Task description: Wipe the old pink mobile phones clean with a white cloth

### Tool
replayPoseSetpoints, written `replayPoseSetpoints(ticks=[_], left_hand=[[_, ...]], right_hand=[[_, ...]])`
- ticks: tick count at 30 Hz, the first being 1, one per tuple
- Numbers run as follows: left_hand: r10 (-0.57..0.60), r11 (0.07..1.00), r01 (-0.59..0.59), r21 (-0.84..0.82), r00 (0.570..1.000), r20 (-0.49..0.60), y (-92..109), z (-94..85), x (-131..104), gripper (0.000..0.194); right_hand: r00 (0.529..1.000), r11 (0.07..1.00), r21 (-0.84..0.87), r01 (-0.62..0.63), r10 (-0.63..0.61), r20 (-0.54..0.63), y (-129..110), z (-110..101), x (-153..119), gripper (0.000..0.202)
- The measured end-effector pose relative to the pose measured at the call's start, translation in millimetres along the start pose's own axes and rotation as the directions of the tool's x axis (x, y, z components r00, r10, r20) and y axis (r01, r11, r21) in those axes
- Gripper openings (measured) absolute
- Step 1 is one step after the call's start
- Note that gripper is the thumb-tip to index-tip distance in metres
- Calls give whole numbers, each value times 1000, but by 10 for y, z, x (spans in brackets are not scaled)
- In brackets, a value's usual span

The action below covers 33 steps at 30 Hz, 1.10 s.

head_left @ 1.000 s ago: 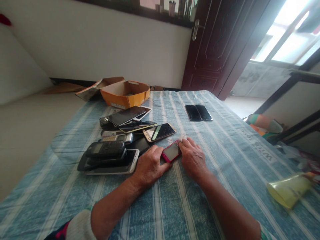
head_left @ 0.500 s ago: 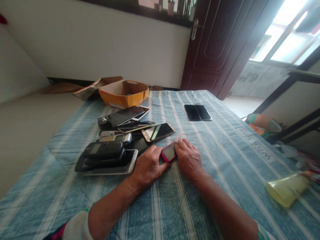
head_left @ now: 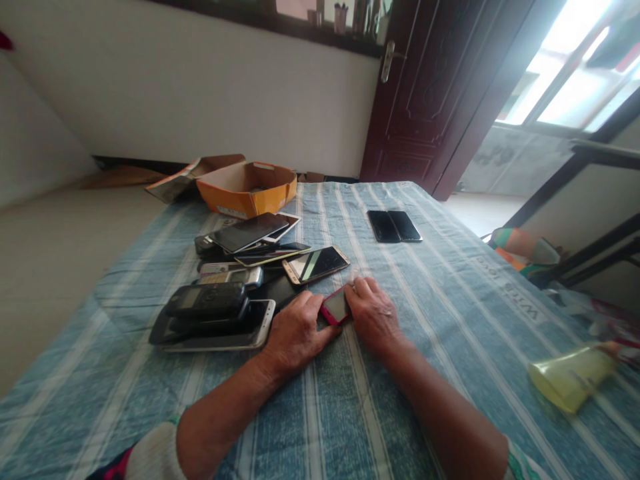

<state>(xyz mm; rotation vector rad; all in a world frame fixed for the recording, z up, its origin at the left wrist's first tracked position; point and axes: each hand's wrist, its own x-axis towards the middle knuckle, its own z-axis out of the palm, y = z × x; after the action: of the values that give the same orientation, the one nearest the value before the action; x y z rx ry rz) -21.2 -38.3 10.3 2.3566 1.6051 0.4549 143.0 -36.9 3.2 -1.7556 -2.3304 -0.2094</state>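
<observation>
The head camera looks forward and down from close above the tablecloth (head_left: 450,320).

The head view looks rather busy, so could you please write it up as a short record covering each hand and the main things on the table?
Left hand: steadies the left end of the pink device, thumb at its near edge
Right hand: fingers over the device's right end; what lies under them is hidden
Phone heap: left of the device, several phones overlapping
Phone pair: two dark phones side by side, further back
Box: orange, open, behind the heap
Cloth: blue with pale stripes
</observation>
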Motion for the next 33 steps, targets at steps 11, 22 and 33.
replayPoseSetpoints(ticks=[11, 22, 33], left_hand=[[13, 1000, -13, -10, 1000, -23, -34, 28, 1, 26], [7, 1000, -7, -25, 1000, 4, -9, -8, 6, 26], [56, 998, -56, -6, 998, -34, -48, 18, 1, 26]], right_hand=[[999, 998, 57, 17, -15, -43, 70, 75, 20, 22], [999, 999, 37, -33, 34, -27, 68, 54, -39, 24], [999, 999, 35, -4, 6, -48, 2, 41, -58, 21]])
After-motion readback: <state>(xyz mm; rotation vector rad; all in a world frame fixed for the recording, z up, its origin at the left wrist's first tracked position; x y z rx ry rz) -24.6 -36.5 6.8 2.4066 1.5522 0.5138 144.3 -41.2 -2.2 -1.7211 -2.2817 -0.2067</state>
